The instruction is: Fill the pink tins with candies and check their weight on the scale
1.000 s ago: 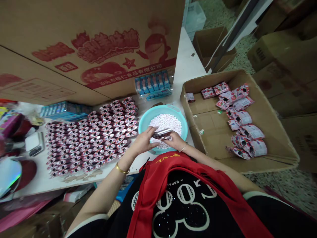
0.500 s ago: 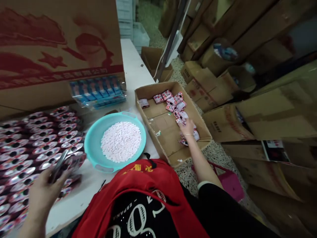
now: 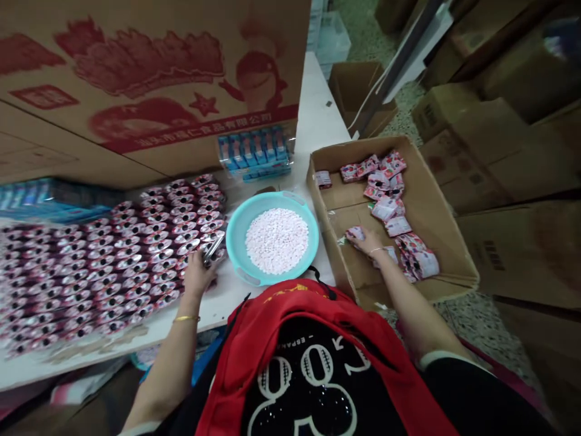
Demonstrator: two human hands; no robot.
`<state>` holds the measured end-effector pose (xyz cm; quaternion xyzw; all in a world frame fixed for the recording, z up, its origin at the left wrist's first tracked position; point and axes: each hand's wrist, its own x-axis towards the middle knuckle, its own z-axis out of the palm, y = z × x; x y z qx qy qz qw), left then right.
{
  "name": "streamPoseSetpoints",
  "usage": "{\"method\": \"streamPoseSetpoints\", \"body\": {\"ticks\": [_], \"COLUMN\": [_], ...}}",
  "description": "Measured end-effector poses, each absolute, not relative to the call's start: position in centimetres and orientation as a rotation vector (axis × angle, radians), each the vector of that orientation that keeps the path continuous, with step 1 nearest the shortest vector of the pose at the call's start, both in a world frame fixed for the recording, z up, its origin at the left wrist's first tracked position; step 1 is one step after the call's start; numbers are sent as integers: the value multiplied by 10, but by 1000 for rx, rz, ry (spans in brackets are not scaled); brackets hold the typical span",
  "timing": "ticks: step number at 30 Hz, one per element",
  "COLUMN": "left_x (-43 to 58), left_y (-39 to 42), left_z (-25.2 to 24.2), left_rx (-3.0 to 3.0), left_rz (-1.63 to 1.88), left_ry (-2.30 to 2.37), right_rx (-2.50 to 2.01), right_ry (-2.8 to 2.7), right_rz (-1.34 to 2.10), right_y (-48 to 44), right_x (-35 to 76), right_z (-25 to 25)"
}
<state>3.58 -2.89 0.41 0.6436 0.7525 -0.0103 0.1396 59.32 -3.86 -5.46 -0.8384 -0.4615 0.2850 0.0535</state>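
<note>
My left hand (image 3: 198,272) is closed on a shiny pink packet (image 3: 212,249) at the right edge of the rows of empty packets (image 3: 113,260) laid out on the white table. Just to its right stands a teal bowl (image 3: 236,227) holding small white tablets (image 3: 276,240). My right hand (image 3: 368,241) reaches into the open cardboard box (image 3: 454,230) on the right and rests on a filled pink packet (image 3: 354,232), beside a line of filled packets (image 3: 394,212).
A big printed carton (image 3: 149,85) leans over the table's far side, with blue wrapped packs (image 3: 254,151) under it. More cardboard boxes (image 3: 521,181) stand on the speckled floor to the right. A red apron (image 3: 308,339) covers my front.
Both hands left the bowl, where they held one packet. The right hand went into the box with it, then drew nearer. The left hand moved to the packet rows and grips one.
</note>
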Motion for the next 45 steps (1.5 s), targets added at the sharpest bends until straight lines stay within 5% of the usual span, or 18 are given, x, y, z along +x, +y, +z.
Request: {"method": "streamPoseSetpoints", "body": {"ticks": [4, 12, 19, 25, 36, 45], "left_x": [61, 191, 207, 199, 149, 195], "left_y": [-20, 58, 26, -11, 21, 27], "left_z": [20, -27, -59, -54, 42, 122], "left_rx": [2023, 2288, 2286, 2158, 2060, 2541], "left_rz": [224, -66, -156, -94, 308, -365], "left_ry": [2002, 1461, 1087, 925, 916, 1127], "right_rx": [-2124, -1376, -1304, -1483, -1732, -1692], "right_ry": [-1049, -434, -325, -617, -1609, -1996], "right_rz": [1056, 1538, 1605, 1412, 930, 893], "right_y": [-31, -34, -45, -44, -19, -18], "right_x": [539, 535, 497, 447, 425, 385], "right_z": [-40, 41, 86, 72, 33, 24]}}
